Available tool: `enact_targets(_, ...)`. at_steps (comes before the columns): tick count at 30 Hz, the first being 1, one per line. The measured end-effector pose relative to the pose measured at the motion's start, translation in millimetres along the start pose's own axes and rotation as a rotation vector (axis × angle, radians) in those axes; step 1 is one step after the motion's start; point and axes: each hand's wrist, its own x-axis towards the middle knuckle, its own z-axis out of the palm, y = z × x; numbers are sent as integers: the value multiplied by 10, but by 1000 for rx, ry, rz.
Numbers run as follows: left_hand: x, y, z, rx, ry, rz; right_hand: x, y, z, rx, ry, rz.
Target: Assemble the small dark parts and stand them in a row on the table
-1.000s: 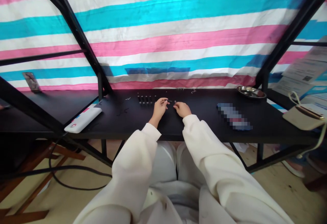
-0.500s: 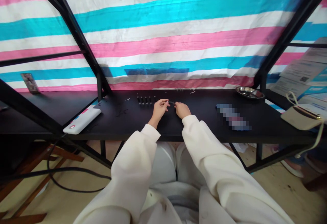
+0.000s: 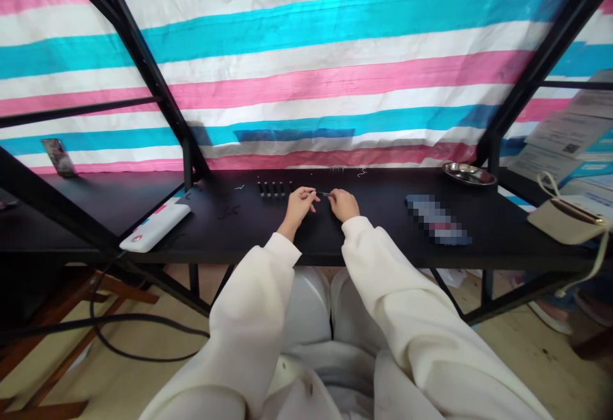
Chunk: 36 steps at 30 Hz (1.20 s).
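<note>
Over the middle of the black table, my left hand (image 3: pixel 299 205) and my right hand (image 3: pixel 343 204) face each other with a small gap between them. A thin dark strip (image 3: pixel 324 194) spans that gap, pinched at one end by each hand. Its exact kind is too small to make out. Just left of my left hand, several short dark cylinders (image 3: pixel 274 189) with pale ends stand in a row. One of them is partly hidden by the fingers. Thin dark curled bits (image 3: pixel 229 212) lie farther left.
A white case (image 3: pixel 156 227) lies at the table's left, near a black upright. On the right are a blurred-out blue object (image 3: pixel 438 219), a shiny metal dish (image 3: pixel 468 174) and a beige bag (image 3: pixel 567 219). Small white scraps (image 3: pixel 362 171) lie along the back edge.
My right hand has shifted very slightly to the right. Both hands keep hold of the dark strip, and the table things stay in place.
</note>
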Motion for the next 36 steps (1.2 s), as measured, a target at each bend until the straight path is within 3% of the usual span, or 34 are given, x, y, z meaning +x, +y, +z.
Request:
enact_targets(5, -6, 14, 5, -8, 9, -18, 2, 3, -1, 41, 22, -19)
enact_targets(12, -10, -13, 32, 48, -104, -16, 3, -23, -15, 52, 24, -92)
enact_targets(20, 5, -24, 31, 45, -4, 24, 4, -20, -3, 64, 30, -83)
enact_targets(36, -7, -32, 8, 98, -39, 45, 8, -13, 5, 99, 31, -102)
